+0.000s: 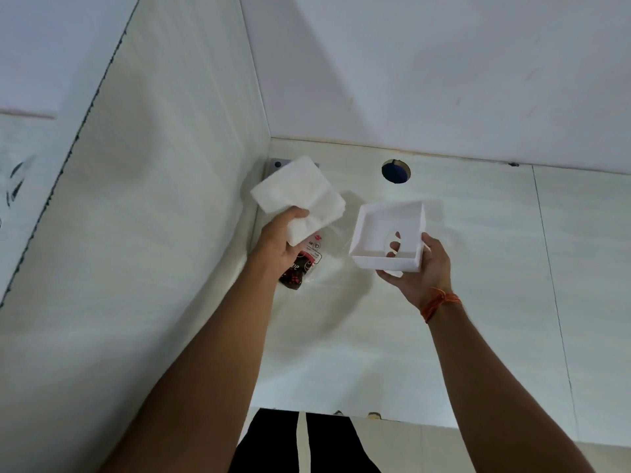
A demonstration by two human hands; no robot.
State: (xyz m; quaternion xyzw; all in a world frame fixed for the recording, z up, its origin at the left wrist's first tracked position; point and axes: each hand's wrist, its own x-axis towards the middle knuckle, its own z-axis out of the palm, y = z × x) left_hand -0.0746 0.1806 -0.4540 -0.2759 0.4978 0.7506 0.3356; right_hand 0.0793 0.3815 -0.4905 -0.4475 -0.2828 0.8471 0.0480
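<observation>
I make this the loading step: left hand (278, 240) pinching the tissue stack (297, 196) just left of the box (389, 233), right hand (421, 268) gripping that box from beneath, open side up, so next I'd swing the stack over and seat it squarely inside.

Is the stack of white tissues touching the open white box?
Apart. The head view shows a strip of pale tabletop between the tissue stack, gripped in the left hand, and the white box, held in the right hand.
</observation>
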